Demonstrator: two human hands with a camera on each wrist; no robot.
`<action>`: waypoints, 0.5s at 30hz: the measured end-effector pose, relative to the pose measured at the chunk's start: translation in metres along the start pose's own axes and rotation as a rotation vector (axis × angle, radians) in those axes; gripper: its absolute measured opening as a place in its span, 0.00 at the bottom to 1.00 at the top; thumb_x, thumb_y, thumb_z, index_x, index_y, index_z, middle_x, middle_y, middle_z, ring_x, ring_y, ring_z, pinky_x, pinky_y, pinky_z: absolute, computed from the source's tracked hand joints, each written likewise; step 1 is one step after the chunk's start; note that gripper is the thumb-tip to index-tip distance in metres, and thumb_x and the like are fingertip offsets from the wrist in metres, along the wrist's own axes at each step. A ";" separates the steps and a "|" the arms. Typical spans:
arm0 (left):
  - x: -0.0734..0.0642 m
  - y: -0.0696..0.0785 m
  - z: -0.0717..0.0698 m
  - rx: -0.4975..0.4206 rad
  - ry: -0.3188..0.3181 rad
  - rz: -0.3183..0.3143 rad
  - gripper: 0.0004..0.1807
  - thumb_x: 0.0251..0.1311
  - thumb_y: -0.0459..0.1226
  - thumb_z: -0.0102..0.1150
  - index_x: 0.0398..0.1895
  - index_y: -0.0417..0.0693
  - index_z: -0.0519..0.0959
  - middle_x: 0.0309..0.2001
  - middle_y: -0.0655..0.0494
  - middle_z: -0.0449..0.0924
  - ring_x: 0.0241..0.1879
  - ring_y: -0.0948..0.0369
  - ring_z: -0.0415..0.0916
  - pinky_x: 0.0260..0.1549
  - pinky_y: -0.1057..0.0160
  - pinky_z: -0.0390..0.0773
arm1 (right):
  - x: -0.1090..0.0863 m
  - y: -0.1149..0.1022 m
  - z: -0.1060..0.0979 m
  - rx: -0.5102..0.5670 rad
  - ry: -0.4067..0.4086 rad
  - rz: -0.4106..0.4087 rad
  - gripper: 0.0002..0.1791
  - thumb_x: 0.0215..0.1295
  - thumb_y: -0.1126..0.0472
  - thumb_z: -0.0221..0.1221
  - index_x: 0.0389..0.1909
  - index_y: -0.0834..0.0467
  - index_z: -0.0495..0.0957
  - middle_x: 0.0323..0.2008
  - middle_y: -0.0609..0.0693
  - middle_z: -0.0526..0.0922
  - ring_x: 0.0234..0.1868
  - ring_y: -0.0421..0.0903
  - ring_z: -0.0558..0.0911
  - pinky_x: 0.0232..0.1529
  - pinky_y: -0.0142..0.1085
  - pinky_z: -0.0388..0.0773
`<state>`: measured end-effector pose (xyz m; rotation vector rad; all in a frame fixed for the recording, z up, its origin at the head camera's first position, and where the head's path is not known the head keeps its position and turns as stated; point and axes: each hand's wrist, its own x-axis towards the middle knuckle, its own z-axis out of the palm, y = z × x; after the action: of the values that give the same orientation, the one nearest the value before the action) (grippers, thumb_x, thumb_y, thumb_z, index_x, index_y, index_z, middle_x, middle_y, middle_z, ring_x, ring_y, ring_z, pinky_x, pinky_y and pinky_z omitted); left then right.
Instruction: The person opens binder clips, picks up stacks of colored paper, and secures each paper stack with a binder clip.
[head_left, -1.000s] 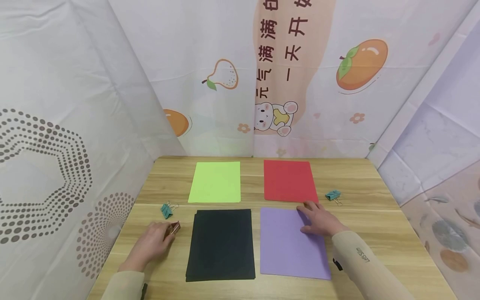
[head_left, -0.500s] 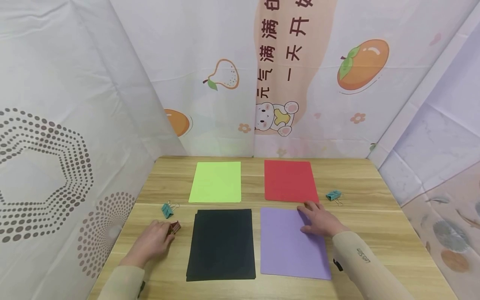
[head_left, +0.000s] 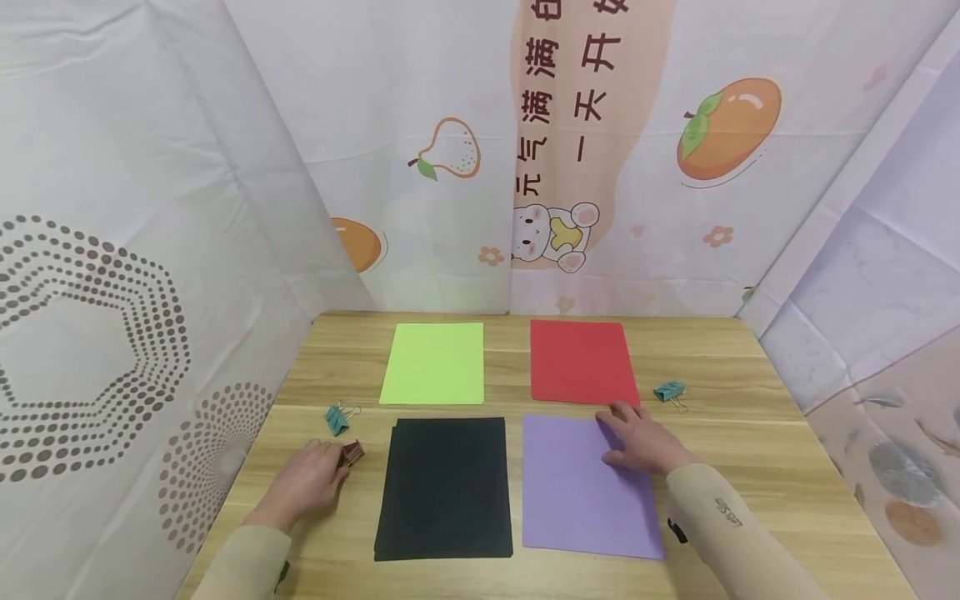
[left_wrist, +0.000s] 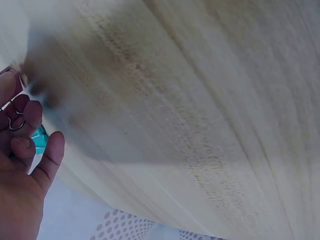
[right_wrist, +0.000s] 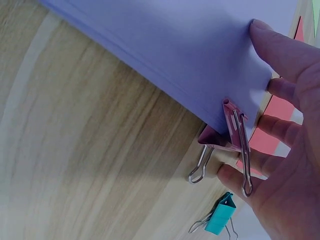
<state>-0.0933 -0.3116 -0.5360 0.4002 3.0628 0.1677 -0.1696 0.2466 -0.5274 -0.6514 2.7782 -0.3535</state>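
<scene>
Left hand [head_left: 302, 483] curled, pinching maroon metal binder clip [head_left: 352, 452] left of black rectangular paper stack [head_left: 446, 492]; right hand [head_left: 643, 439] loosely spread, no grip evident, at purple rectangular paper stack [head_left: 585, 504]'s far-right corner beside pink metal binder clip [right_wrist: 230, 122]; probably clip-positioning, calling next for steady finger pressure.

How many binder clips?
4: teal clip beyond left hand, maroon clip in its grip, another teal clip right of red paper, pink clip at purple paper's corner. More may be hidden.
</scene>
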 end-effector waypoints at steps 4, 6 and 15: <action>-0.001 -0.001 0.001 -0.003 -0.008 0.000 0.09 0.65 0.36 0.65 0.42 0.40 0.78 0.31 0.55 0.76 0.31 0.60 0.66 0.31 0.56 0.71 | 0.000 -0.001 -0.001 -0.002 -0.003 0.002 0.39 0.63 0.50 0.70 0.71 0.63 0.69 0.70 0.71 0.64 0.68 0.80 0.63 0.55 0.68 0.74; -0.002 -0.002 0.002 -0.001 -0.011 0.000 0.09 0.66 0.37 0.65 0.42 0.41 0.79 0.32 0.55 0.77 0.31 0.60 0.67 0.32 0.55 0.73 | 0.000 -0.002 -0.001 -0.008 -0.006 0.001 0.40 0.63 0.50 0.70 0.71 0.63 0.69 0.70 0.71 0.64 0.68 0.80 0.63 0.54 0.68 0.75; -0.004 -0.003 0.000 0.025 0.048 0.050 0.06 0.66 0.37 0.66 0.39 0.46 0.78 0.33 0.56 0.79 0.33 0.60 0.70 0.37 0.54 0.76 | 0.003 -0.005 -0.001 -0.048 0.028 0.005 0.39 0.62 0.48 0.70 0.70 0.59 0.70 0.68 0.68 0.67 0.68 0.75 0.66 0.62 0.73 0.63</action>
<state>-0.0902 -0.3157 -0.5362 0.4814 3.1061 0.1428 -0.1701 0.2409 -0.5255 -0.6557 2.8217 -0.2980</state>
